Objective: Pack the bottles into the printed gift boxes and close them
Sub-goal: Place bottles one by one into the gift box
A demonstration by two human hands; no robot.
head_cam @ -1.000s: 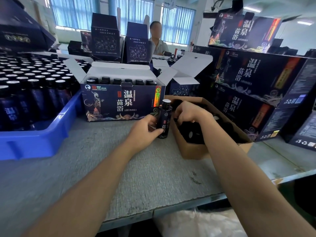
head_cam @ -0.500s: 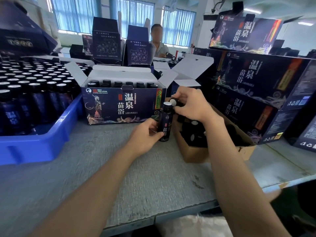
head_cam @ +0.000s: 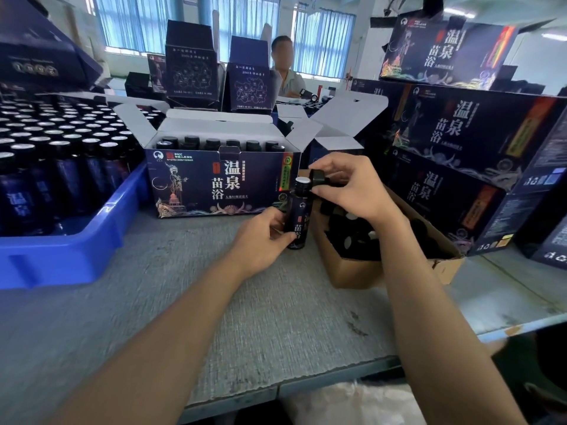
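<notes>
Head view: left hand [head_cam: 260, 240] grips a dark bottle [head_cam: 299, 216] around its lower half, fingers curled round it, bottle upright with its base on the grey table [head_cam: 245, 317]. Bottle top is uncapped, silver seal showing. Right hand [head_cam: 349, 188] pinches a black cap [head_cam: 317, 178] between thumb and fingers, cap tilted, just beside and slightly above the bottle neck. Bottle stands between the open printed gift box [head_cam: 214, 185] and a brown carton [head_cam: 352, 271] holding loose black caps. Gift box flaps are up, a row of capped bottles inside. Blue tray [head_cam: 61, 256] at left is packed with more bottles, silver tops showing. Closed gift boxes [head_cam: 460, 133] stacked at right. Another person [head_cam: 287, 76] sits behind the far boxes, near the windows
</notes>
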